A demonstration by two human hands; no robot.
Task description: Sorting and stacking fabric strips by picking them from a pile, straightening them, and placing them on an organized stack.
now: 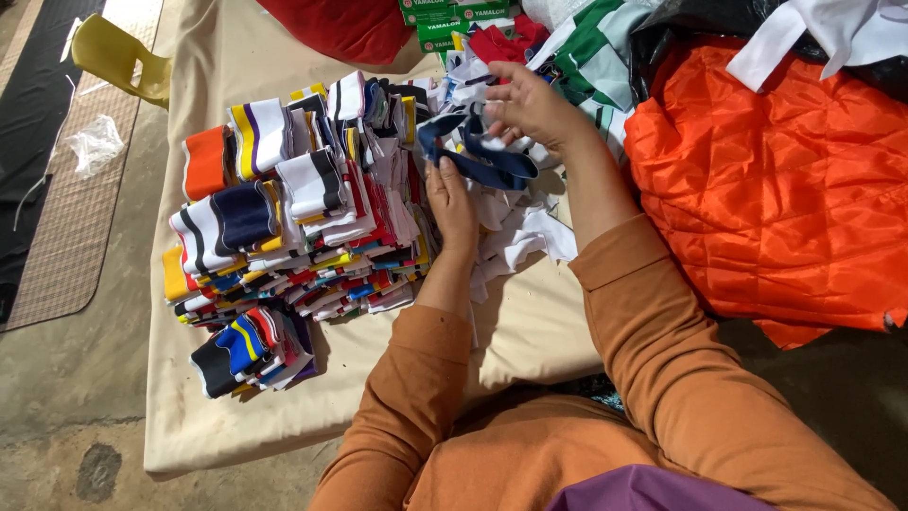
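A navy blue knitted band (478, 156) with white trim stretches between both hands. My left hand (452, 202) grips its lower end beside a big heap of folded striped fabric pieces (293, 208). My right hand (532, 106) pinches the band's upper end above loose white scraps (520, 237). Both arms wear orange-brown sleeves.
The heap lies on a cream cloth pad (236, 416) on the concrete floor. An orange quilted fabric (785, 189) sits to the right, green and white cloth (596, 47) and green boxes (454, 19) behind. A yellow plastic chair (118, 57) stands at far left.
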